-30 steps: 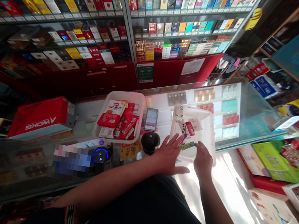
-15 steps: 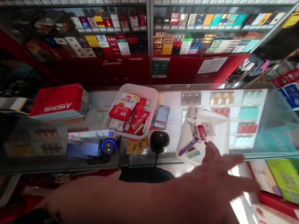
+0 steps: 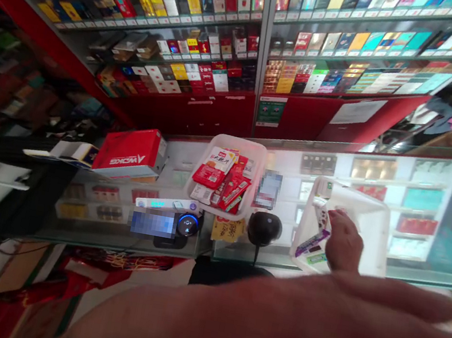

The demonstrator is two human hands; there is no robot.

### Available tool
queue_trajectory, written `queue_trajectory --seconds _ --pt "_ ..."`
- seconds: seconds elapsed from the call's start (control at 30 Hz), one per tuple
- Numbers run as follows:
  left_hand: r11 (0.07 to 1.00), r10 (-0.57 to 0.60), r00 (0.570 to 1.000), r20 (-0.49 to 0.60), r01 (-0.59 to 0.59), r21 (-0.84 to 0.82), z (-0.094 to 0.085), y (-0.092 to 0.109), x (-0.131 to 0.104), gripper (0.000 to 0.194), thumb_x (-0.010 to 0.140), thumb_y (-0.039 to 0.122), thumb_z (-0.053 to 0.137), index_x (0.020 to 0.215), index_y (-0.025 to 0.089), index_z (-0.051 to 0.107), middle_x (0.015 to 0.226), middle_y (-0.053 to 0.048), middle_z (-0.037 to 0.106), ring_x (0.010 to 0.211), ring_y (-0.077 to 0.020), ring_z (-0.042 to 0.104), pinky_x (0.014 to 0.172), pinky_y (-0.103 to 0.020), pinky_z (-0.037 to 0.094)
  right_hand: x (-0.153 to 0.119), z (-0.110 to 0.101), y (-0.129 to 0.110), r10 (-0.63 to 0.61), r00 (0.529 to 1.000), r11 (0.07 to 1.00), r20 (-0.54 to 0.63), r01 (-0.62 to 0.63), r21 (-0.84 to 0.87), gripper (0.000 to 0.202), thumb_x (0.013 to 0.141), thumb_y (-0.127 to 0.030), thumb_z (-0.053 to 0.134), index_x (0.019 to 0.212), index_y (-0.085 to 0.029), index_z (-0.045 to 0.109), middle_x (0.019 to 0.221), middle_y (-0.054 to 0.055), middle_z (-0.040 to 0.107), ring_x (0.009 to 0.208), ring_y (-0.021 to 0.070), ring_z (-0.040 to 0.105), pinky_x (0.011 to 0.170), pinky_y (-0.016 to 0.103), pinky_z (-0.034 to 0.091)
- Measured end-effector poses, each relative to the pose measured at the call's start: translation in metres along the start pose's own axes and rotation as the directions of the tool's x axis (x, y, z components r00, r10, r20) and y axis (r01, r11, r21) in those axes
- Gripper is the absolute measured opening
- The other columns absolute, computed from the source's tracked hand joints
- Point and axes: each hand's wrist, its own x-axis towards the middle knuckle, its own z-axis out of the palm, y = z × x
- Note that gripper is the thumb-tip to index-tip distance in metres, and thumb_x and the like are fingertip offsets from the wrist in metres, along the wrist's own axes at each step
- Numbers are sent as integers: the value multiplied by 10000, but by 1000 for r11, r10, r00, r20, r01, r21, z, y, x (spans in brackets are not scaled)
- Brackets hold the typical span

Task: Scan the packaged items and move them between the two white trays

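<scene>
My left hand (image 3: 340, 317) reaches across the foreground from the lower left, large and blurred. Its fingers are stretched out to the right and hold nothing visible. Beyond it, my right hand (image 3: 344, 242) is down inside a white tray (image 3: 379, 231), its fingers drawn together at the tips. Whatever lies under those fingertips is hidden. Beside them in the tray are a purple stick-shaped packet (image 3: 311, 243), a green-and-white packet (image 3: 317, 258) and a small white box (image 3: 323, 188).
A clear tub (image 3: 260, 157) of red snack packets stands left of a phone (image 3: 268, 189) and a black scanner (image 3: 264, 228). A payment device (image 3: 187, 224) and a red box (image 3: 130, 152) are further left. Cigarette shelves (image 3: 264, 53) rise behind the glass counter.
The view has turned left, so the scene sits further right. My right hand now shows distinctly in the white tray, covering the small red packet's spot. My left hand's fingers are lower and nearer.
</scene>
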Motion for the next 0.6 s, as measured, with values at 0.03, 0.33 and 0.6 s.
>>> queue_trajectory --seconds 0.03,0.33,0.6 --pt "1000 9 1000 4 -9 -7 -12 0 7 670 806 709 734 1406 414 691 1495 0 670 1499 -333 521 1189 -471 499 3 6 -9 -39 999 999 -4 39 19 457 987 -515 489 1117 -217 811 1354 130 733 1309 326 641 1171 545 444" --pt "569 69 787 -614 474 672 -110 -132 46 242 927 287 628 1015 201 837 1273 -130 750 1227 -312 670 1161 -510 485 31 94 -87 -558 753 804 348 595 0 314 974 -377 615 1093 -182 830 1318 170 738 1309 332 629 1203 550 432" --pt "102 90 801 -592 584 805 -119 -170 57 313 930 412 671 1082 208 855 1643 -168 492 1589 -495 290 1265 -748 215 48 171 -132 -449 478 515 755 829 -219 371 1020 -300 530 1257 -232 807 1572 145 565 1562 454 324 1237 655 291"
